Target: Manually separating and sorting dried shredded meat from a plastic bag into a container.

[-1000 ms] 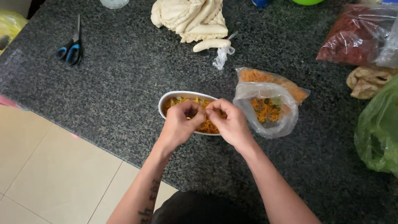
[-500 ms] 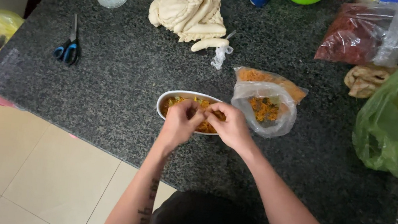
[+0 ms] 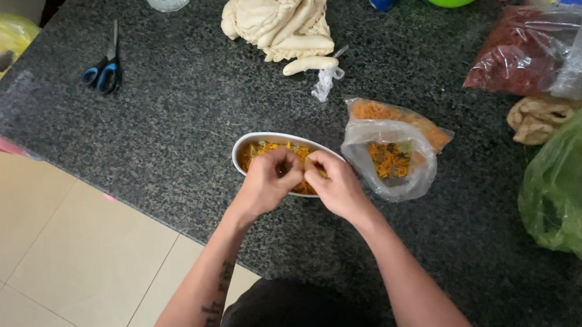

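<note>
A glossy white ceramic-looking dish (image 3: 244, 152) sits on speckled, polished granite-looking counter (image 3: 161, 133) beside clear crinkled plastic bag (image 3: 407, 178).

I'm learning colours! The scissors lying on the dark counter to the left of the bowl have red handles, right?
Not quite. The scissors do lie on the dark counter left of the bowl, but their handles are blue, not red, as the head view shows.
</note>
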